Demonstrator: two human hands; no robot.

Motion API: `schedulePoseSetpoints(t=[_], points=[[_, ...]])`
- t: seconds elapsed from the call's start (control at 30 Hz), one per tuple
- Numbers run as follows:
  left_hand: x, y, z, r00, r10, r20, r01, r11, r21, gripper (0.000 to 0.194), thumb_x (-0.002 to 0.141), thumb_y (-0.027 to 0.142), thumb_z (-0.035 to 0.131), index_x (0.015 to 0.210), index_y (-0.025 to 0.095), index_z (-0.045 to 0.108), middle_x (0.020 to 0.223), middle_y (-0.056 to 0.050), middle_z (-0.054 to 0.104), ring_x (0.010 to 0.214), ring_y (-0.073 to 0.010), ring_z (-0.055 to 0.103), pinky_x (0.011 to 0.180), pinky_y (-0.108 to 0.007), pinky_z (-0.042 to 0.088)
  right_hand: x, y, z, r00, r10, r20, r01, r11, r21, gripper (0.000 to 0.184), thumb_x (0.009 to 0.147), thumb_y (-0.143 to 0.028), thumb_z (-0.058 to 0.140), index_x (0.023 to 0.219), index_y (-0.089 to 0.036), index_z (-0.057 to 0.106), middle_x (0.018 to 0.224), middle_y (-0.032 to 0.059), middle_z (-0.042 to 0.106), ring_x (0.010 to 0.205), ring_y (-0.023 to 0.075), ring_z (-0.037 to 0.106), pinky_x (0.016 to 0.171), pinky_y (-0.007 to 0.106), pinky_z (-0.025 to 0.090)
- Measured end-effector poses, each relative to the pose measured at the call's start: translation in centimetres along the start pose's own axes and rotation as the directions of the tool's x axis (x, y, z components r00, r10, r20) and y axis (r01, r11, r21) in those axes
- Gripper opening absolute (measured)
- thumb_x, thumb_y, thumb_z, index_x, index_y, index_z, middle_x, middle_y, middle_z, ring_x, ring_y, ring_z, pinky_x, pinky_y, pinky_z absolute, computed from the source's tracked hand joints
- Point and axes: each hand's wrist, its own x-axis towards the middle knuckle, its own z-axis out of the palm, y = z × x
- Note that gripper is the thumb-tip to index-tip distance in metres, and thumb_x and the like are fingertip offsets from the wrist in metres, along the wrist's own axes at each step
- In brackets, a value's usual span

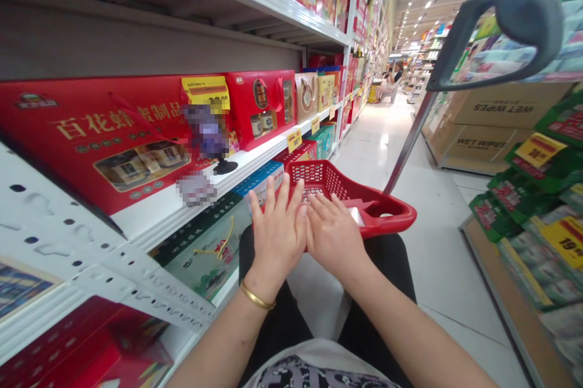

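Note:
Both my hands are stretched out side by side over my lap, palms down. My left hand (pixel 279 224) has its fingers spread and holds nothing; a gold bangle (pixel 256 296) circles that wrist. Beside it, thumbs close together, my right hand (pixel 334 227) lies flat with its fingers slightly apart. Just beyond my fingertips stands a red plastic shopping basket (pixel 325 174) with perforated walls. Its long grey pull handle (pixel 412 133) slants up to the right and ends in a loop grip. Whether my right hand touches the basket's rim I cannot tell.
On the left, a white metal shelf (pixel 268 157) carries red gift boxes (pixel 91 139) and a small pixelated purple object on a black stand (pixel 225 166). The tiled aisle (pixel 364 145) runs ahead. At right are wet wipes cartons (pixel 483 139) and green packs (pixel 519 194). A person (pixel 395 81) sits far off.

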Motion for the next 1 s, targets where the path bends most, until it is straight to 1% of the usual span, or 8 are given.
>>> schedulePoseSetpoints(t=[0.1,0.2,0.3,0.37,0.57,0.67,0.83,1.0], points=[[0.0,-0.3,-0.1,1.000,0.002,-0.010,-0.002,1.000,0.000,0.054,0.107,0.034,0.038,0.160,0.026,0.037,0.170,-0.005,0.025,0.159,-0.0349,0.013,0.124,-0.070,0.009,-0.5,0.6,0.0,0.994,-0.059,-0.089,0.061,0.998,0.012,0.034,0.099,-0.027,0.052,0.128,-0.021,0.070,0.138,0.0077,0.067,0.132,0.0260,0.060,0.128,0.059,0.016],[0.1,-0.2,-0.1,1.000,-0.005,-0.008,0.005,1.000,-0.003,0.054,0.107,0.037,0.038,0.160,0.026,0.036,0.170,-0.006,0.023,0.159,-0.0359,0.011,0.123,-0.072,0.008,-2.0,3.3,-0.9,0.982,0.007,-0.190,-0.020,0.998,-0.063,0.033,0.097,-0.030,0.057,0.128,-0.030,0.069,0.141,0.0024,0.065,0.141,0.0308,0.051,0.124,0.070,0.000],[0.1,0.1,-0.1,1.000,-0.007,0.006,0.007,1.000,-0.004,0.053,0.107,0.036,0.037,0.160,0.026,0.037,0.170,-0.005,0.022,0.159,-0.0356,0.011,0.124,-0.071,0.007,-2.5,4.7,-1.6,0.969,0.139,-0.204,-0.166,0.979,-0.122,0.032,0.098,-0.032,0.056,0.127,-0.032,0.070,0.145,0.0027,0.061,0.148,0.0370,0.041,0.120,0.076,0.005],[0.2,0.2,-0.1,1.000,-0.004,0.009,0.004,1.000,-0.009,0.053,0.107,0.035,0.037,0.160,0.026,0.037,0.170,-0.005,0.023,0.159,-0.0348,0.011,0.124,-0.070,0.008,-2.1,3.9,-1.7,0.977,0.176,-0.122,-0.190,0.974,-0.121,0.034,0.100,-0.032,0.053,0.130,-0.030,0.069,0.146,0.0053,0.061,0.147,0.0373,0.042,0.120,0.075,0.011],[0.2,-0.3,-0.1,1.000,0.010,-0.012,-0.010,1.000,-0.025,0.052,0.107,0.031,0.036,0.158,0.024,0.040,0.169,-0.005,0.027,0.159,-0.0309,0.015,0.127,-0.064,0.010,0.0,0.7,-1.2,0.995,-0.022,0.101,0.024,1.000,-0.018,0.043,0.104,-0.027,0.044,0.142,-0.017,0.059,0.143,0.0099,0.062,0.143,0.0273,0.049,0.128,0.056,0.018],[0.2,-0.3,-0.2,0.999,0.022,-0.025,-0.023,0.999,-0.044,0.052,0.107,0.029,0.036,0.158,0.022,0.041,0.168,-0.006,0.029,0.159,-0.0287,0.017,0.129,-0.060,0.013,-0.5,2.5,-1.8,0.992,-0.048,0.116,0.051,0.998,-0.026,0.044,0.103,-0.025,0.043,0.144,-0.017,0.057,0.147,0.0093,0.059,0.146,0.0258,0.046,0.128,0.054,0.020],[0.2,0.2,-0.3,1.000,0.024,-0.015,-0.025,0.998,-0.059,0.052,0.107,0.030,0.037,0.158,0.023,0.040,0.168,-0.004,0.027,0.159,-0.0273,0.016,0.129,-0.057,0.015,-1.8,6.0,-2.5,0.980,0.185,0.076,-0.172,0.973,-0.152,0.042,0.103,-0.027,0.041,0.136,-0.016,0.064,0.149,0.0142,0.057,0.144,0.0340,0.048,0.120,0.064,0.031],[0.2,0.1,-0.4,0.999,0.039,0.014,-0.038,0.999,-0.033,0.052,0.107,0.034,0.037,0.158,0.021,0.040,0.168,-0.004,0.029,0.159,-0.0271,0.015,0.130,-0.056,0.014,-0.8,2.6,-1.3,0.993,0.084,0.082,-0.081,0.996,-0.042,0.039,0.102,-0.024,0.044,0.130,-0.014,0.069,0.143,0.0125,0.063,0.142,0.0316,0.050,0.125,0.060,0.025]])
